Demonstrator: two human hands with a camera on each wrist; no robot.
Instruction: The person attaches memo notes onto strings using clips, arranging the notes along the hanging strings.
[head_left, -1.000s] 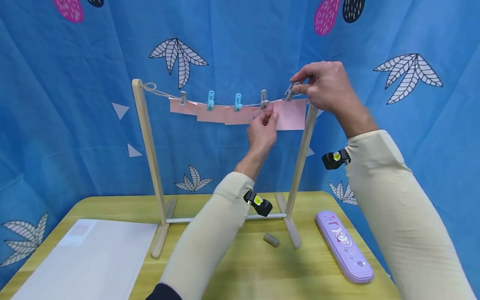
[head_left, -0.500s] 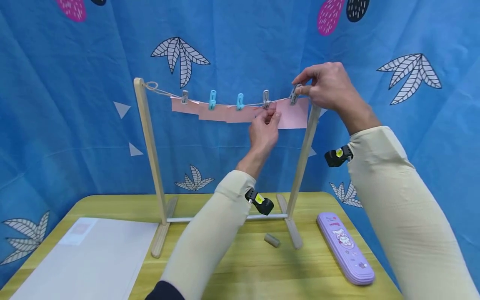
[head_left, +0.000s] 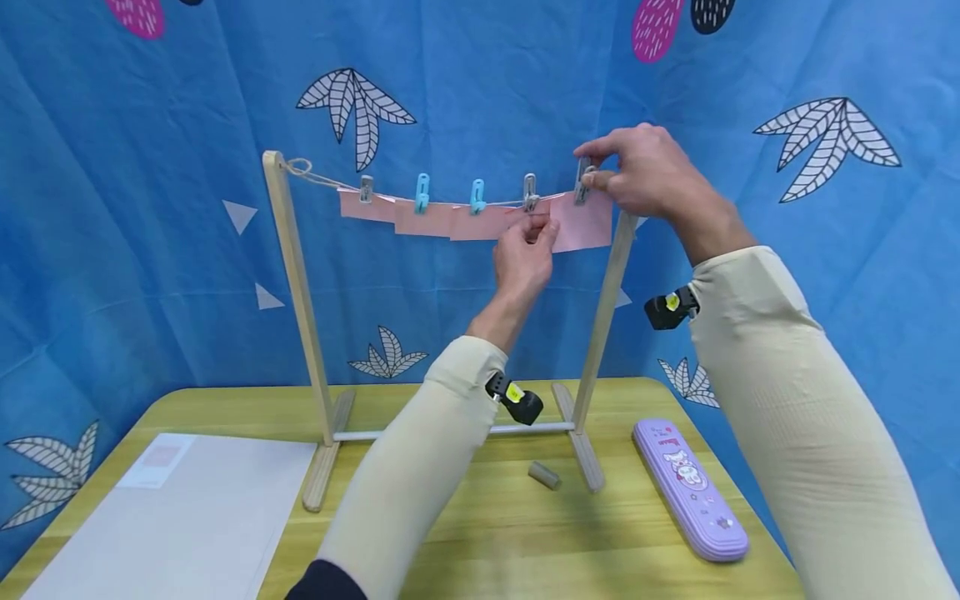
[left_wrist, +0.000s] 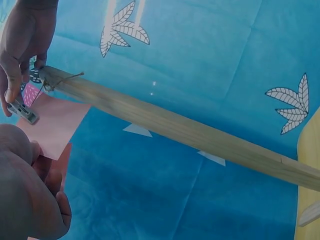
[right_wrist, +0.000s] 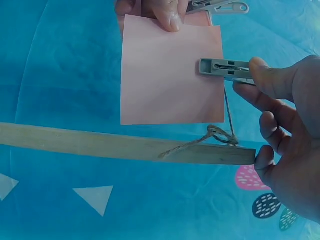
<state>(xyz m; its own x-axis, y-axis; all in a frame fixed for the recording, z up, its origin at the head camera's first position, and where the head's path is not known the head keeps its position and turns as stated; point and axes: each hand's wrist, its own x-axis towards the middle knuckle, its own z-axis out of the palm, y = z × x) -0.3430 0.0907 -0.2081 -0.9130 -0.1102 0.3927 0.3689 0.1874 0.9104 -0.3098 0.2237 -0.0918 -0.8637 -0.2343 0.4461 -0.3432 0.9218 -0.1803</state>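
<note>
A pink square of paper [right_wrist: 165,75] hangs at the right end of a string line [right_wrist: 228,107]. My left hand [head_left: 522,260] pinches its left edge, thumb in front. My right hand [head_left: 648,179] holds a grey clothespin [right_wrist: 225,68] between thumb and index finger. The pin's jaws overlap the paper's top edge at the string. To the left, more pink papers [head_left: 423,220] hang in an overlapping row. Another grey clothespin [head_left: 530,192] sits just above my left fingers. Two blue clothespins [head_left: 422,193] and a further grey clothespin [head_left: 366,189] hold the rest.
The string runs between two wooden posts [head_left: 298,292] of a stand on the table [head_left: 480,533]. White sheets [head_left: 187,517] lie at the left, a purple pencil case [head_left: 690,490] at the right. A short grey-brown cylinder [head_left: 543,475] lies near the right foot. A blue curtain [head_left: 480,100] hangs behind.
The grey clothespin in my right hand has gone from tilted to nearly upright and down onto the paper's top edge. The left hand keeps its pinch on the paper.
</note>
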